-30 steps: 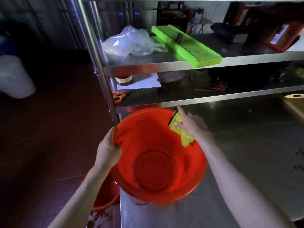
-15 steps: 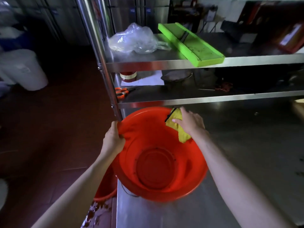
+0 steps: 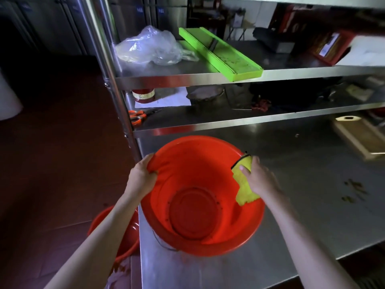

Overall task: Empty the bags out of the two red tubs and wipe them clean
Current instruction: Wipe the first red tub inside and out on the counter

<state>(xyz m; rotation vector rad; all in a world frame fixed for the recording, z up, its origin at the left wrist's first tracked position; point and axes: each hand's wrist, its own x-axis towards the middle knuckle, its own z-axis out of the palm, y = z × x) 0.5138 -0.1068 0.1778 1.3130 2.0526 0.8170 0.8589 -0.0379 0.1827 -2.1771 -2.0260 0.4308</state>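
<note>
The steel table (image 3: 291, 215) bears the red tub (image 3: 200, 197), tilted toward me, only dark specks inside. A second red tub (image 3: 116, 234) sits lower, left of the table; its contents I cannot tell. My left hand (image 3: 141, 178) grips the rim, fingers curled over it. My right hand (image 3: 259, 178) presses the yellow cloth (image 3: 243, 188) against the inner wall, fingers straight.

A round red plastic tub (image 3: 200, 197) is tilted on the steel counter (image 3: 291, 236), gripped at its rim by the left hand (image 3: 141, 178). A yellow cloth (image 3: 243, 184) is pressed against its inner wall by the right hand (image 3: 259, 178).
</note>
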